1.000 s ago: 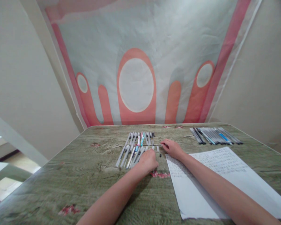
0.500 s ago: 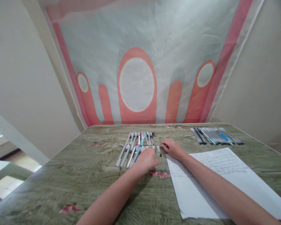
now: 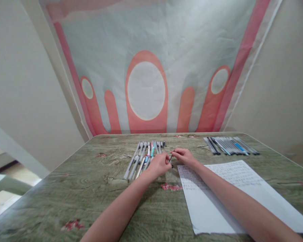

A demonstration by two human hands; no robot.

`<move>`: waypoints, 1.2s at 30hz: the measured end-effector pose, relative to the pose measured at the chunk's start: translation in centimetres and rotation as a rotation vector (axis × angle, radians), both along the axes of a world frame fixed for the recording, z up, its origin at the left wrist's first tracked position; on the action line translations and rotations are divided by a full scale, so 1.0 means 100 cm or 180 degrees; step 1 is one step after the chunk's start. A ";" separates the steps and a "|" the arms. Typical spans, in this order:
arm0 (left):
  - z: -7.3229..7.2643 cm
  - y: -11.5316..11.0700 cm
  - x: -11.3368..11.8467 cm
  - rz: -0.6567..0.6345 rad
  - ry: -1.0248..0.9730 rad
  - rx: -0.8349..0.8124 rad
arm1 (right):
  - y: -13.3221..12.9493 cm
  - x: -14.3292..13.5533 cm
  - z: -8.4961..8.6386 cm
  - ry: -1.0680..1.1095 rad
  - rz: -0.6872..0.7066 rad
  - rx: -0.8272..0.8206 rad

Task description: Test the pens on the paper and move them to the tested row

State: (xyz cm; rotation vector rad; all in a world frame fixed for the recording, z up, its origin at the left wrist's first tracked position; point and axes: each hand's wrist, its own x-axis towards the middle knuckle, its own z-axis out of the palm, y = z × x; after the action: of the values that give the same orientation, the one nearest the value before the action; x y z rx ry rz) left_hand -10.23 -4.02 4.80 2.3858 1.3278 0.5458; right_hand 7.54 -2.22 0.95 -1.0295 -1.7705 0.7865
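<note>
Left of centre, one group of pens (image 3: 130, 163), partly hidden by the left hand (image 3: 157, 166); centre, that hand pinching one dark stick (image 3: 171, 157), between both hands; the right hand (image 3: 185, 157), fingertips at its upper end, grip unclear; lower right, one paper sheet (image 3: 267, 205), crossed by the right forearm (image 3: 234, 200); right, a second pen group (image 3: 231, 147).

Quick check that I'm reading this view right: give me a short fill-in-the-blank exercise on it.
1. The left hand and right hand meet at a slim piece that looks ____ rather than light.
2. The arm passing over the written sheet is the person's ____ one.
3. In the bunch of pens beyond the sheet, one has a bright ____ stretch.
4. Of the backdrop's three pale ovals, the largest is the ____ one.

Missing words: dark; right; blue; middle.
</note>
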 end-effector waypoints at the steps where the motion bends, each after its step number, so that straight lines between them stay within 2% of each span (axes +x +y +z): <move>1: 0.000 -0.001 0.000 0.0000 0.0026 -0.0018 | 0.001 0.000 -0.001 0.0161 0.0028 -0.0185; 4: 0.008 -0.002 -0.005 0.0143 0.0257 -0.0038 | 0.004 0.004 -0.007 0.0764 0.0047 -0.0616; 7: 0.018 -0.001 -0.016 0.0396 0.0788 -0.0029 | 0.009 0.009 -0.013 0.1266 0.0035 -0.0846; 10: 0.023 -0.003 -0.022 0.0539 0.1210 -0.0136 | 0.015 0.012 -0.018 0.1615 -0.0011 -0.1038; 14: 0.019 -0.009 -0.019 0.0585 0.1353 -0.0348 | 0.019 0.012 -0.021 0.1801 -0.0073 -0.1117; 17: 0.012 -0.012 -0.016 0.0565 0.1271 -0.0302 | 0.021 0.011 -0.022 0.1893 -0.0097 -0.1132; 21: 0.007 -0.006 -0.015 0.0442 0.1134 -0.0334 | 0.022 0.011 -0.020 0.1967 -0.0046 -0.1142; 24: 0.011 0.003 -0.015 0.0257 0.0503 -0.0309 | 0.021 0.011 -0.017 0.1987 -0.0077 -0.1161; 26: 0.015 0.010 -0.013 0.0141 -0.0221 -0.0391 | 0.019 0.011 -0.014 0.1959 -0.0108 -0.1195; 28: 0.017 0.017 -0.012 0.0143 -0.1090 -0.0699 | 0.017 0.012 -0.011 0.1882 -0.0145 -0.1140; 33: 0.003 0.032 -0.013 0.0729 -0.3281 -0.1605 | 0.009 0.011 -0.006 0.1282 -0.0033 -0.0870; 36: -0.010 0.039 -0.016 0.0917 -0.3920 -0.1955 | 0.005 0.011 -0.005 0.0913 0.0312 -0.1007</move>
State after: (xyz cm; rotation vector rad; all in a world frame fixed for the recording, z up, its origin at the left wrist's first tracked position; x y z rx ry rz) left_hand -11.80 -0.10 3.83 0.9721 0.9766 1.1887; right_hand 8.69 -1.68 0.46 -0.9791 -1.4880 1.2410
